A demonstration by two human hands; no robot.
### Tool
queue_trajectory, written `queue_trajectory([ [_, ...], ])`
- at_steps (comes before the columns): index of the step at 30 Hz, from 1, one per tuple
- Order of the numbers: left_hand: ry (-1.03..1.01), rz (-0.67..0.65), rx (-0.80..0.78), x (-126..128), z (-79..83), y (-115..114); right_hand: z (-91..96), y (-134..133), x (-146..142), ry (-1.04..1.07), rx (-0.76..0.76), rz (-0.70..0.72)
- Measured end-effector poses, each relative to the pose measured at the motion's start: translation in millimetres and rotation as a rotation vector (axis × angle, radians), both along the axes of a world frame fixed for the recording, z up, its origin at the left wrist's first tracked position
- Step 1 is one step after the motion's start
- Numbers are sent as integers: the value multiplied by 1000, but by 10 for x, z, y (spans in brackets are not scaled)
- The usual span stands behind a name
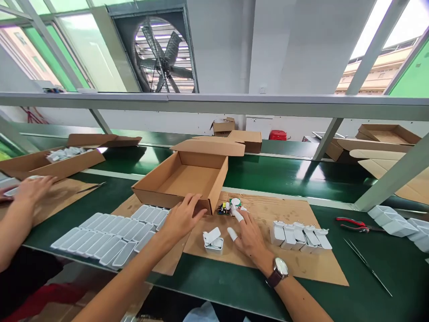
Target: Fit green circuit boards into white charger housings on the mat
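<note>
My left hand is at the front wall of an open cardboard box, fingers stretched and thumb apart, with nothing visible in it. White finger covers sit on the thumb and index finger of my right hand, which is open. Its index fingertip reaches a small circuit board and a round white part; whether it grips any of this I cannot tell. Between my hands, a small white case holds loose white pieces. A row of filled white cases stands right of my right hand.
Several empty white trays lie left. Red-handled pliers, tweezers and more white cases are at right. Another person's hand works at far left. A green conveyor belt runs behind, below a metal beam.
</note>
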State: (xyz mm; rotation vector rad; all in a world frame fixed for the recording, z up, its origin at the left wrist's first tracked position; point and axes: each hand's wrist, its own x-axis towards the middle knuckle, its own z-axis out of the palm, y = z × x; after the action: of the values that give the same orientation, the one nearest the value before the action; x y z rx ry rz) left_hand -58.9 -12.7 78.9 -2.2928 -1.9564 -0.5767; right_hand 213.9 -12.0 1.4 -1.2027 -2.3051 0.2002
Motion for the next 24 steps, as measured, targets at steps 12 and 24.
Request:
queue_trajectory([
  [12, 114, 25, 94, -419, -34, -84, 781, 876, -493, -596, -313, -29],
  [24, 51, -97, 187, -489, -140, -82, 1045, 1146, -120, -707, -388, 19],
])
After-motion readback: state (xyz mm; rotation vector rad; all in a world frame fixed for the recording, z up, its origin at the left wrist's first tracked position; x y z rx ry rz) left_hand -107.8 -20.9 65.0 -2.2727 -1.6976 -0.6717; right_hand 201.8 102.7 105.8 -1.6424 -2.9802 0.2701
